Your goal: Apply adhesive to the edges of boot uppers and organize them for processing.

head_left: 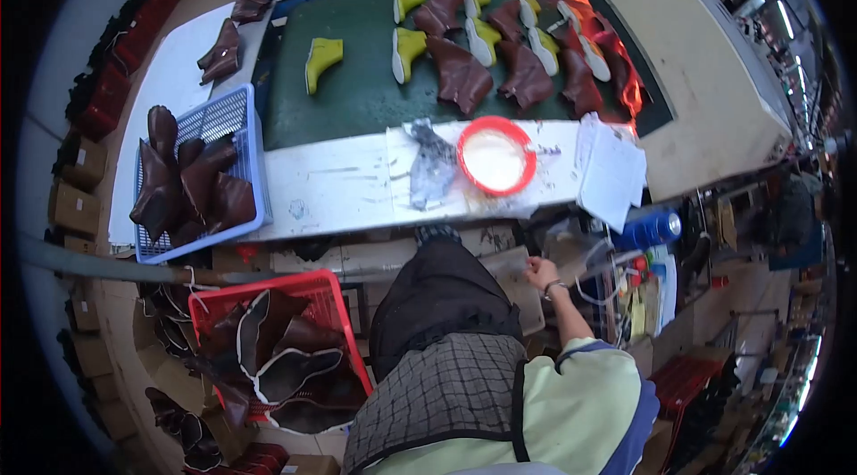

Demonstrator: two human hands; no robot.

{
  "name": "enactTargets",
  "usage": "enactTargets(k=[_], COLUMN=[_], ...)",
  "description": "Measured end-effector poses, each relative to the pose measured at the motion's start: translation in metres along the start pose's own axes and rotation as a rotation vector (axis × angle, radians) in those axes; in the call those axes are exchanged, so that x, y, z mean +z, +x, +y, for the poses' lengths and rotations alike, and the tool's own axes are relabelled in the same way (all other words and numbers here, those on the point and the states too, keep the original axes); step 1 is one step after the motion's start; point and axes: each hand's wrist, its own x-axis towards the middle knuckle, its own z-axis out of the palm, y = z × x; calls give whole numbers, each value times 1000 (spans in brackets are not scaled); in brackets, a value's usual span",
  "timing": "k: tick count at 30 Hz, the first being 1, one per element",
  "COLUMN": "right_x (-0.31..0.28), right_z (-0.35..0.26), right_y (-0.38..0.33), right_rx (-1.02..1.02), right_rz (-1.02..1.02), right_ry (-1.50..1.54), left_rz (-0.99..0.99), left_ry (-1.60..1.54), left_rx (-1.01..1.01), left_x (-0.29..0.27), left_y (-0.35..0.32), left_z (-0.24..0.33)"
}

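The right hand (541,273) sits right of centre, below the front edge of the bench (339,185), its fingers resting on a flat grey-brown board (518,283) that leans under the bench edge. The board's long axis runs from upper left to lower right, its lower end pointing toward the bottom of the frame. Whether the grip is clenched on the board or only touching it, I cannot tell. The left hand is out of sight.

Above, on the bench, stands a red bowl (496,156) of white paste, with a crumpled grey rag (431,164) just left of it. At the left, a blue basket (210,122) holds brown boot uppers (183,185); lower left, a red basket (317,283) holds more.
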Motion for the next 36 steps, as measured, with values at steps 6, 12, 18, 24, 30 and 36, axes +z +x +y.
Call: enactTargets(k=[6,12,18,24,30,36], right_x=[-159,-219,-203,-171,-139,-137], right_z=[-92,-143,-132,-129,-112,-108], right_y=[129,207,210,208,212,217], right_rx=[-365,-691,-662,-613,-820,-921], right_rz=[632,288,103,372,521,509], right_ry=[30,-233,-266,-110,-28,248], left_rz=[-21,49,127,185,193,479], left_ry=[-36,-89,-143,-176,2,203], left_rx=[9,-117,-177,-173,-47,439], left_x=[101,194,235,266,279,229], left_y=[73,158,183,160,160,58], left_z=[105,169,150,98,23,147])
